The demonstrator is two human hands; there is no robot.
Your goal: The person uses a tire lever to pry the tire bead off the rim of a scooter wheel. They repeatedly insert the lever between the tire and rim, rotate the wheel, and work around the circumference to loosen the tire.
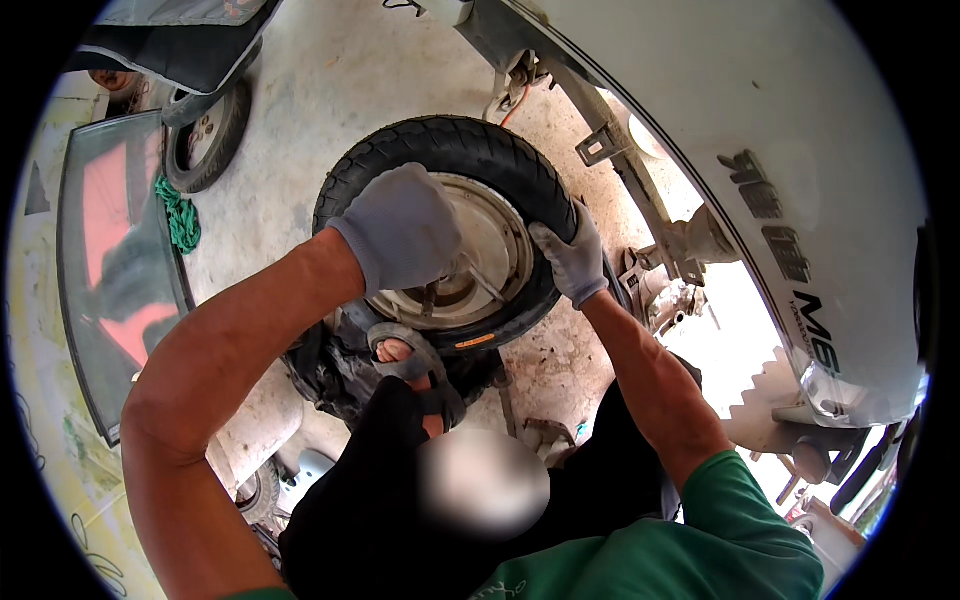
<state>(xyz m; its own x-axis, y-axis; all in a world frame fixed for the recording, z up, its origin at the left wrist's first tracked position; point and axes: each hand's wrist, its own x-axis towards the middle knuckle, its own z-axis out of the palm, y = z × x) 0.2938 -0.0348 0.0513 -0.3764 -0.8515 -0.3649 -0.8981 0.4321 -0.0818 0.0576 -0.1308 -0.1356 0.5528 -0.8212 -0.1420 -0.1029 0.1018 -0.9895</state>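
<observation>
A black tyre [480, 145] on a pale metal wheel rim [497, 225] lies in front of me, its hub side facing up. My left hand [408, 228], in a grey glove, is closed in a fist over the left part of the rim. Whatever that fist may hold is hidden; a short metal bar [486, 280] shows on the hub to its right. With its thumb on the sidewall, my gloved right hand [574, 256] grips the tyre's right edge. A sandalled foot [400, 352] is at the wheel's lower left edge.
A white vehicle panel [720, 90] with a metal frame [610, 130] beneath it rises on the right. Leaning at the left is a dark glass pane [110, 260], near a green cloth [180, 215] and another wheel [207, 140]. Black crumpled material [325, 375] lies under the tyre.
</observation>
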